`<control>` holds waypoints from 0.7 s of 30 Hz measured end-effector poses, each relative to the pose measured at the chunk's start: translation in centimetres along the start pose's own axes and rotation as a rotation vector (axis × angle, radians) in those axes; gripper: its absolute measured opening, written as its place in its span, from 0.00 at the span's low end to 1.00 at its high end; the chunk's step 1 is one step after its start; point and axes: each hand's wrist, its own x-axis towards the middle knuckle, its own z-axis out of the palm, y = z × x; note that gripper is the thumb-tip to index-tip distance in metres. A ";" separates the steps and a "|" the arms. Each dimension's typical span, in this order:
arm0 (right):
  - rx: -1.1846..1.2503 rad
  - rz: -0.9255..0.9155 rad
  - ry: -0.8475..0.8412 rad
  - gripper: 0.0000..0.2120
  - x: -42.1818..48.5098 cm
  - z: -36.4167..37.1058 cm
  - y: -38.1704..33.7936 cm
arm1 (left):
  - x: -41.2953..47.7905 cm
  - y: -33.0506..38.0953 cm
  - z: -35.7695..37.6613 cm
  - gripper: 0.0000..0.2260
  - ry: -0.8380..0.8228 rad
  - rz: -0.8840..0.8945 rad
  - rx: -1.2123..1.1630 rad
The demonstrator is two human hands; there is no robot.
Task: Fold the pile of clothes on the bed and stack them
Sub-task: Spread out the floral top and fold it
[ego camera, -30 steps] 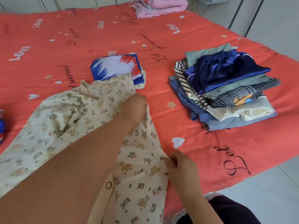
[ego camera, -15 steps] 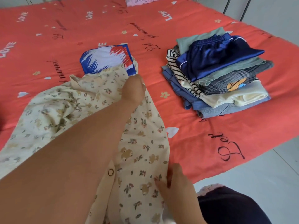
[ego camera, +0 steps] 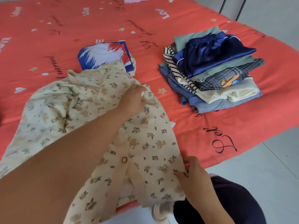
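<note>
Cream floral top (ego camera: 90, 102) spread over lower left & mid frame on the red bed (ego camera: 40, 46); left hand (ego camera: 133, 98) mid frame, fingers curled, pinching its far edge; right hand (ego camera: 193, 173) lower right, pinching the near edge; folded stack (ego camera: 210, 62) upper right; blue-white folded piece (ego camera: 103, 55) top center.

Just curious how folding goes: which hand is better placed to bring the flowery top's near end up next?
Probably the right hand: it pinches the flowery top at its near edge; the left hand grips the far end.
</note>
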 end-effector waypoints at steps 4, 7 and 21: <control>-0.254 -0.009 0.003 0.10 -0.5 -0.6 0.5 | -3.8 -0.5 -2.1 0.19 0.035 0.014 0.014; -0.278 -0.083 0.158 0.16 -1.4 -0.5 -0.6 | -8.6 -1.4 -3.0 0.22 0.055 0.011 0.032; -0.447 -0.503 0.053 0.16 -3.0 6.8 -4.9 | -25.5 -7.3 -4.1 0.14 0.137 -0.181 0.229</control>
